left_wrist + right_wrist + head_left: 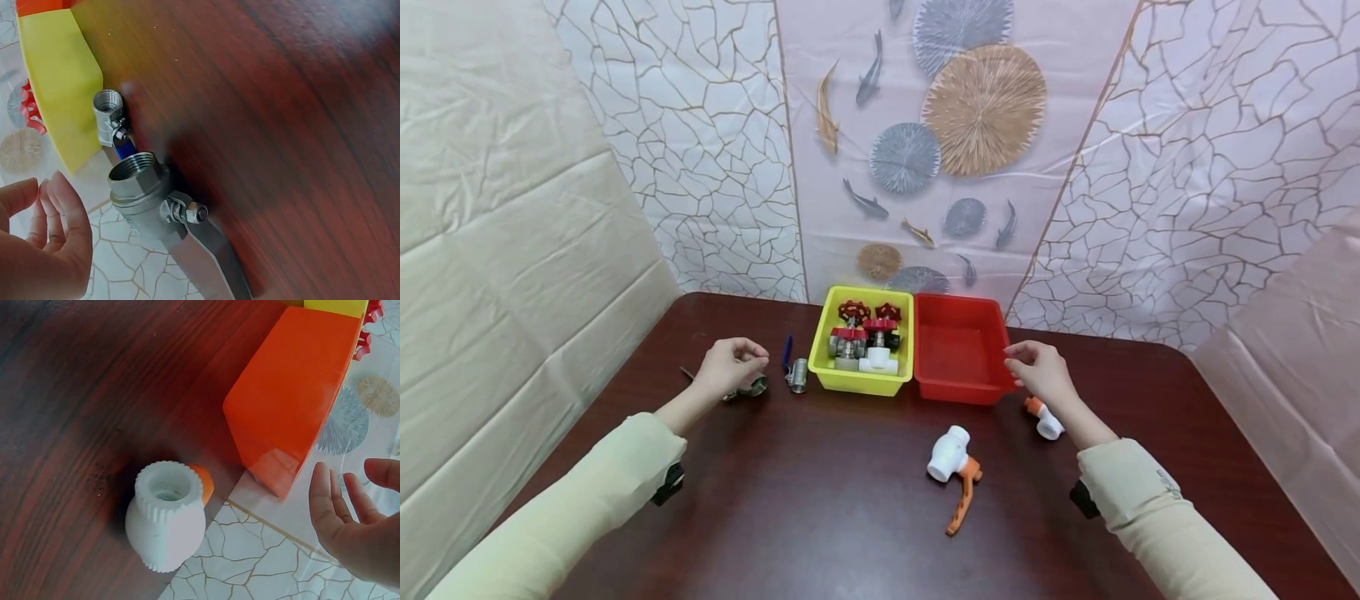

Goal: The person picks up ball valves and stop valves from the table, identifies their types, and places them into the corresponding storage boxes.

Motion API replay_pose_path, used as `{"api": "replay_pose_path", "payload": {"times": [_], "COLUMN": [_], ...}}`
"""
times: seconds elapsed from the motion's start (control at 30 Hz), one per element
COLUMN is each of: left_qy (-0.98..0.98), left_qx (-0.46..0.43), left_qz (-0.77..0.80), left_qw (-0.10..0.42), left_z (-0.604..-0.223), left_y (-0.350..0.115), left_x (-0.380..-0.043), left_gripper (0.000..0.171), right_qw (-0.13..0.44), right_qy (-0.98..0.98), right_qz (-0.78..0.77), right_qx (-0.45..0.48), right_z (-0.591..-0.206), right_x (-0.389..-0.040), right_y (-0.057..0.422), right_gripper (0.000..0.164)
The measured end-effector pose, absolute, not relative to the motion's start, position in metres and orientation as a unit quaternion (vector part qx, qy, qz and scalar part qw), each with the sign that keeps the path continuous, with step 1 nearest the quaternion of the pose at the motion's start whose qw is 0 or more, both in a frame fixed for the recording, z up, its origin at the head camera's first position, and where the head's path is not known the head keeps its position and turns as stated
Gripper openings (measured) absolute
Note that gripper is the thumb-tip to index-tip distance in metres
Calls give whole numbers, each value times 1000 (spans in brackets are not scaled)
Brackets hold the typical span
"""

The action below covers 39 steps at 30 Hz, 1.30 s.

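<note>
My left hand point(728, 368) hovers over the left of the table, its fingers loosely bent and holding nothing. Just beside it lies a large metal ball valve point(140, 197) with a steel lever, partly covered by the hand in the head view. A smaller metal ball valve point(798, 377) with a blue lever lies to its right. My right hand point(1043, 372) is at the red bin's right edge, thumb and fingers apart with nothing between them. Below it on the table is a white plastic valve point(165, 519) with an orange part.
A yellow bin point(859, 382) at the back holds several valves with red handwheels. Against its right side stands a red bin point(958, 392) with a bare floor. A white ball valve point(948, 455) with an orange lever lies in front. Patterned cloth point(722, 150) hangs behind the table.
</note>
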<state>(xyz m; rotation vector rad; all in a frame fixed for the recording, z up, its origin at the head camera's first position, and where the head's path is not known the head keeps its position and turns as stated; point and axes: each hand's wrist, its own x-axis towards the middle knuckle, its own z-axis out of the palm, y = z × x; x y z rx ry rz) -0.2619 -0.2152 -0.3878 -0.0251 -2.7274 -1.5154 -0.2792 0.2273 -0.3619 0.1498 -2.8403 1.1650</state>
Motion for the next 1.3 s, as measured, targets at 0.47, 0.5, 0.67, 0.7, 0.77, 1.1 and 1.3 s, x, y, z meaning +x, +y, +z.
{"api": "replay_pose_path", "payload": {"times": [0.47,0.5,0.67,0.7,0.77,1.1,1.3], "left_qy": [-913,-917,-932,-935,-941,-954,-966], "left_qx": [-69,-77,-103,-106,-112,-133,-125], "left_qz": [-392,-381,-322,-309,-279,-217,-193], "left_qw": [84,92,130,139,155,161,121], "left_z": [-396,-397,-403,-403,-405,-413,-416], "left_y": [-224,-224,-226,-226,-228,-236,-242], "left_x": [-252,-251,-248,-248,-247,-248,-252], "left_gripper": [11,10,11,12,15,36,53], "right_qw": [8,8,1,0,-4,-35,-41], "right_qy": [-911,-909,-908,-907,-906,-874,-853], "right_qz": [413,416,420,420,424,484,521], "right_qx": [9,5,-7,-9,-10,-10,-9], "right_z": [-374,-376,-382,-383,-386,-393,-393], "right_x": [-279,-279,-281,-281,-280,-279,-281], "right_y": [248,250,256,256,257,255,253], "right_gripper": [32,33,36,36,36,43,44]}}
